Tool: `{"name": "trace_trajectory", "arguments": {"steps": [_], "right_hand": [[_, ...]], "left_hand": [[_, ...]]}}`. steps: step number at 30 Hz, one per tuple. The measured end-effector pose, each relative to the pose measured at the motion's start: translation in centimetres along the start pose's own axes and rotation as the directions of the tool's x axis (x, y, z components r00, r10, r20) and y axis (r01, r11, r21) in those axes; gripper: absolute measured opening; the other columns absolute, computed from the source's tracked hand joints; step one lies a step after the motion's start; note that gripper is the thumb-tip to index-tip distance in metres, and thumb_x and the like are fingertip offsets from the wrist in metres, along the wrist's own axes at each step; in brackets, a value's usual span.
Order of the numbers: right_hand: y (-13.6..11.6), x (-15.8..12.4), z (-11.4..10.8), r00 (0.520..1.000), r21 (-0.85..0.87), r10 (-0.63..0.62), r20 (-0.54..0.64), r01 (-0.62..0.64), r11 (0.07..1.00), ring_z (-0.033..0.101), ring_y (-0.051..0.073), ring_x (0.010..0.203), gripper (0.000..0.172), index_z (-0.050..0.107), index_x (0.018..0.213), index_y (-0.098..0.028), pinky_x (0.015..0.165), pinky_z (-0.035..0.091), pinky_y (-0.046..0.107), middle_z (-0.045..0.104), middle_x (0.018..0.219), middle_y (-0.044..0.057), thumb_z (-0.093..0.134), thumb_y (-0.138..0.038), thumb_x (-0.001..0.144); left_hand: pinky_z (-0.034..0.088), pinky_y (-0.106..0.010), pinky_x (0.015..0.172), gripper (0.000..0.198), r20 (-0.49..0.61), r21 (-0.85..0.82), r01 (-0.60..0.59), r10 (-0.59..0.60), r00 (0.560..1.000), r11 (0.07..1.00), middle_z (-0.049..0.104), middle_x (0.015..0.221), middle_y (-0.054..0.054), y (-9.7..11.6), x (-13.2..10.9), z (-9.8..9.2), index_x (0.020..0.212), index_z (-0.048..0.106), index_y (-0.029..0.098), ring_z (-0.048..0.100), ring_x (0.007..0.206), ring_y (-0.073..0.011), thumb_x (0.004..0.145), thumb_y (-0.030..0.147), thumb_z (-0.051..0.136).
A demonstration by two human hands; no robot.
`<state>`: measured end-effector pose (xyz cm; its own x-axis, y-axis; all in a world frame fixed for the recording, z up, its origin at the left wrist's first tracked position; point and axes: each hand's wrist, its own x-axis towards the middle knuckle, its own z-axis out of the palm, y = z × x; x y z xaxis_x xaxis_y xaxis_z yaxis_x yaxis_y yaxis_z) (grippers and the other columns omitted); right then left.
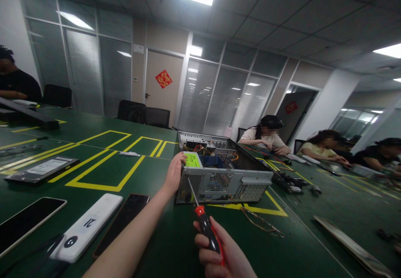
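Observation:
An open computer case lies on the green table, its perforated back panel facing me. At its near left corner sits a power supply with a bright green label. My left hand grips that corner, its fingers curled over the top edge beside the label. Wrapped in my right hand is a screwdriver with a black and red handle. Its shaft slants up and left, and the tip is at the back panel below the power supply's label; whether it sits on a screw I cannot tell. Loose coloured wires show inside the case.
On the left lie a hard drive, a white power bank and two phones. A pair of glasses rests just right of the screwdriver. Black cables lie right of the case. Several people sit around the table.

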<state>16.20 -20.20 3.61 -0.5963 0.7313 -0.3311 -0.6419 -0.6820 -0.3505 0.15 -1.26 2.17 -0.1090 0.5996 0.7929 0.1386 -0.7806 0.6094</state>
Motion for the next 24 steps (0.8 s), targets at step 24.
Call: {"name": "trace_trajectory", "arguments": {"steps": [24], "right_hand": [[0.7,0.2,1.9,0.984,0.019,0.019,-0.179,-0.016,1.000,0.046,0.003,0.039,0.060,0.062,0.074,-0.004,0.040,0.035,0.010,0.051,0.047,0.000,0.028,-0.045,0.101]], "left_hand": [[0.040,-0.044,0.110,0.044,0.003,-0.010,-0.011,0.011,1.000,1.000,0.065,0.109,-0.010,0.2,0.1,0.0,0.088,0.056,0.020,0.054,0.123,-0.0223,0.099,0.049,0.025]]}}
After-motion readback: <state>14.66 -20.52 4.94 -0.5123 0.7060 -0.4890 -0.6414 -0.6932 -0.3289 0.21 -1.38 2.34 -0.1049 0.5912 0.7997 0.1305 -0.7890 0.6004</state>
